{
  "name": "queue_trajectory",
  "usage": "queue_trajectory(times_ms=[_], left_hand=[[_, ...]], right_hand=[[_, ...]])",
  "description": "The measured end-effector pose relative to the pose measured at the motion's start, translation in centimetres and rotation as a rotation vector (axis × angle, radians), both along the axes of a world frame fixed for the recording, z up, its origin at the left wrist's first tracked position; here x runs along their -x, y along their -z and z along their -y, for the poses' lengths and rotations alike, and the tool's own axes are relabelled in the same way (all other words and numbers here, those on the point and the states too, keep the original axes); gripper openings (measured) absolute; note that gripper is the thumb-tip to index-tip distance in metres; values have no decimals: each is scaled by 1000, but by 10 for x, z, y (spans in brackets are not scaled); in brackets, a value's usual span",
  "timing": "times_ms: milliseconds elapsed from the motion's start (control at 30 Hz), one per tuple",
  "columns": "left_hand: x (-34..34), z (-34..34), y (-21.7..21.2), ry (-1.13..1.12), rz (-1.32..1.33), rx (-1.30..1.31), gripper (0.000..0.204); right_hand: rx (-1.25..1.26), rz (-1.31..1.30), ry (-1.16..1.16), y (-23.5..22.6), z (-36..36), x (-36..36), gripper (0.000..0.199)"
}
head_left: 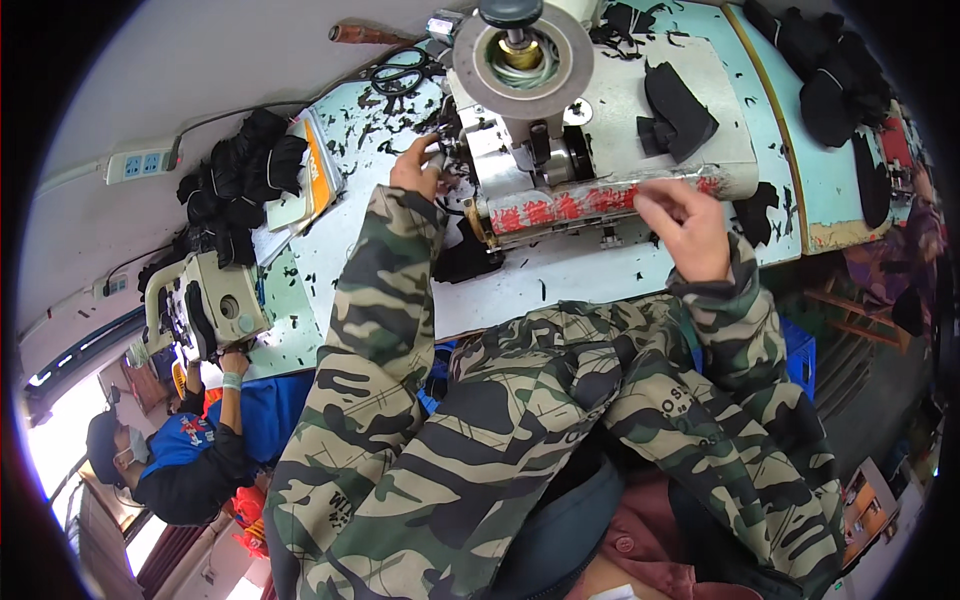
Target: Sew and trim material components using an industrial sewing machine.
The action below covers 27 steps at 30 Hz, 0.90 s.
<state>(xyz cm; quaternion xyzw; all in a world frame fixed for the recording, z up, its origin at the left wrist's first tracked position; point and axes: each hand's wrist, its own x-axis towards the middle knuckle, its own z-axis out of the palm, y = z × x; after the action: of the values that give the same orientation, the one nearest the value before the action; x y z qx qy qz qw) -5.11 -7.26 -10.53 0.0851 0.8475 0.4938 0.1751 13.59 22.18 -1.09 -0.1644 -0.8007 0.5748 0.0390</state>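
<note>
— Where's the left hand (415, 165)?
— At the machine (600, 130), its grip curled shut on a dark piece (447, 180) at the near-left corner.
— And the right hand (685, 225)?
— On the machine's front edge, fingers bent; pinching anything — I cannot tell. More black pieces (678, 110) lie just beyond it, scissors (400, 75) beyond the left grip, scraps over the pale surface (560, 275).
</note>
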Motion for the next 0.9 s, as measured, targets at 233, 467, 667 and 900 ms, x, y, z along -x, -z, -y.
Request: queue_trajectory(times_ms=[233,467,667,900], left_hand=[[-89,45,-27,560,-155,722,30],[-96,29,-57,528,-149,738,23],[-86,-12,-127,860,-17,81,18],[-47,-43,-123,470,964,-4,22]], right_hand=[[151,192,-188,26,34,-13,21],[86,304,-394,29,55,-13,22],[578,152,-473,-3,68,5,16],[-210,-256,-189,8,83,22,20]])
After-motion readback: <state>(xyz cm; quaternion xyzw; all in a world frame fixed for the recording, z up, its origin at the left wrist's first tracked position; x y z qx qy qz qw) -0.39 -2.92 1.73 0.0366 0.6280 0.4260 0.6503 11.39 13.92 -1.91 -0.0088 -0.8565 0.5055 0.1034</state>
